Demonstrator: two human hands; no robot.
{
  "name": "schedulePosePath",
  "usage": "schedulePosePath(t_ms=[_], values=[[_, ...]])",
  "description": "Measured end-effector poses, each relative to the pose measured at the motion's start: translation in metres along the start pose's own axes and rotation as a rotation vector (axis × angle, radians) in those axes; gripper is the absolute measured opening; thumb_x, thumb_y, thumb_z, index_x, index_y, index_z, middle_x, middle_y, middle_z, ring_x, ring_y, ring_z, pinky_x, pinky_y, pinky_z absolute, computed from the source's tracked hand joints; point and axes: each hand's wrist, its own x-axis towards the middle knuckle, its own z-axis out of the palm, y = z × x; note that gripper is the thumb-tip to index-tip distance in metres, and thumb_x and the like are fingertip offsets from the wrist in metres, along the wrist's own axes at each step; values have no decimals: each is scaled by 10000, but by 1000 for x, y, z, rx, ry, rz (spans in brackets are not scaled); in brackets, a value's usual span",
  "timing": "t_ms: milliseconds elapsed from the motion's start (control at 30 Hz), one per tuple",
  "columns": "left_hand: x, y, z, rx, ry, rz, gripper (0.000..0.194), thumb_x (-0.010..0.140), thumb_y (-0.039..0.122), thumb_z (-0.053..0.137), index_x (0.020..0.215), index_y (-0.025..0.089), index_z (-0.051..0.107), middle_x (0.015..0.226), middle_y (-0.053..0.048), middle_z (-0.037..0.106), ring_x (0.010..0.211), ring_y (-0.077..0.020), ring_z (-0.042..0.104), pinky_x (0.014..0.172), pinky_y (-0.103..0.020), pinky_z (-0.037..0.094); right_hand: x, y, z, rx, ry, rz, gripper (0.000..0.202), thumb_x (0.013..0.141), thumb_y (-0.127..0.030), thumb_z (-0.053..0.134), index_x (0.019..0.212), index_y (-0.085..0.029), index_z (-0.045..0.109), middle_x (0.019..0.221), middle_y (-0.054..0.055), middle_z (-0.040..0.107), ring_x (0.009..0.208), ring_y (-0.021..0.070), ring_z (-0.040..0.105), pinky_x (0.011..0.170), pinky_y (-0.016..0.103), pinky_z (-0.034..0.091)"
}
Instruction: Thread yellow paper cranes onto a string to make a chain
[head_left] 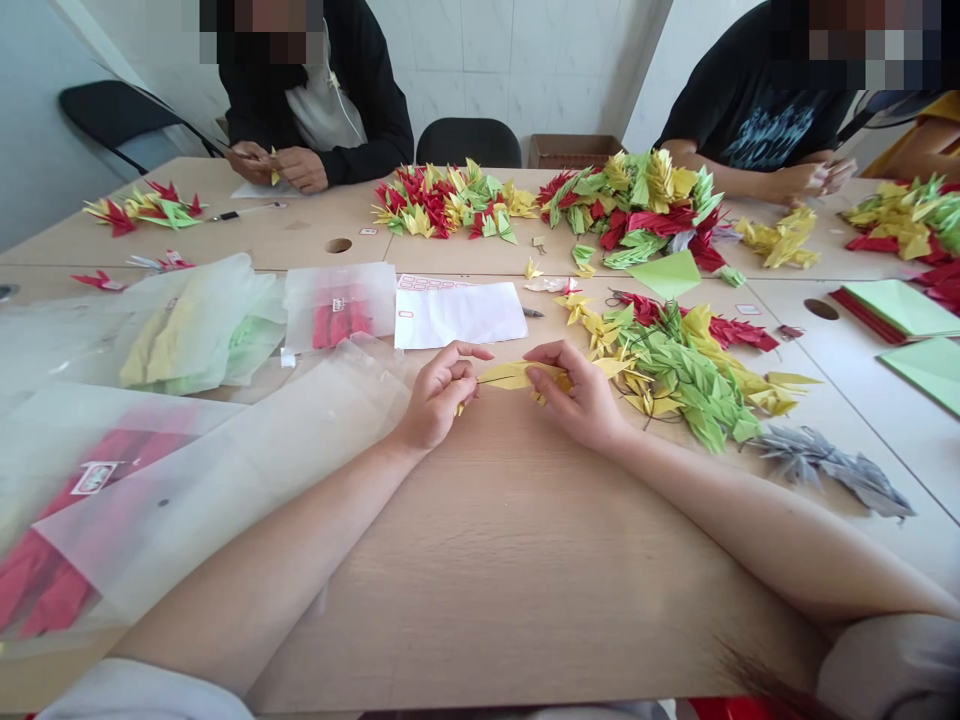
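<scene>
Pinched the yellow origami paper [504, 377] between the fingertips of left hand [439, 397] and right hand [576, 395], over the wood-grain tabletop [525, 570], presumably handling something feather-light, thinly crisp and easily creased, so best gripped gently by the folded edges.

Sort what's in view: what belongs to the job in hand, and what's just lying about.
Likely part of the job:
yellow folded paper, held in the left hand and right hand
mixed folded-paper pile beside the right hand

Seemingly just lying about:
white sheet
brown box
black chair across the table
</scene>
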Motion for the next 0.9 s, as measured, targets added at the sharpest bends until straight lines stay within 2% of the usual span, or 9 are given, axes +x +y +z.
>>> schedulePosePath(t_ms=[133,233,333,400,500,600,733,900], values=[[2,-2,-1,0,77,38,235,812,267,513,995,183,634,563,42,405,538,-124,403,572,-265,380,-1,1,-1,53,-52,19,151,961,-325,545,1048,-205,576,925,49,657,817,172,632,701,292,487],[1,-3,-2,45,76,1,237,836,272,476,959,184,659,585,19,491,560,-139,464,563,-269,389,-1,1,0,92,-54,21,148,964,-334,543,1029,-206,581,896,37,642,755,152,613,671,279,473],[1,1,0,201,48,74,291,899,313,433,907,174,688,833,-52,664,798,-191,597,726,-307,464,-2,0,1,108,-61,34,151,963,-341,543,1015,-206,583,850,25,625,714,143,590,642,269,458],[1,5,3,322,17,156,284,906,369,496,909,170,699,964,-78,689,938,-225,605,848,-333,461,-2,-1,2,115,-77,44,150,961,-339,544,1010,-203,583,826,20,618,702,142,581,631,265,450],[1,7,8,436,-31,178,234,844,403,644,862,180,711,868,-65,706,852,-219,602,876,-352,449,-3,-3,4,144,-122,47,133,964,-316,529,1005,-197,573,843,24,622,710,140,580,637,262,446],[0,6,13,447,-36,148,216,847,387,658,783,187,712,787,-43,713,759,-192,596,918,-362,431,-4,-4,4,161,-170,37,109,950,-288,538,1000,-194,558,893,35,624,750,146,578,660,265,448],[-1,5,13,387,-57,125,216,848,372,650,764,180,704,776,-46,692,753,-185,604,833,-325,461,-3,-6,4,194,-210,63,113,932,-298,564,965,-194,537,900,33,607,767,148,562,662,264,445],[-3,10,11,338,-112,106,172,842,293,578,777,159,663,757,-35,622,733,-172,564,705,-280,445,-2,-7,5,292,-213,148,200,935,-389,580,958,-192,549,838,14,578,716,132,534,603,239,423]])
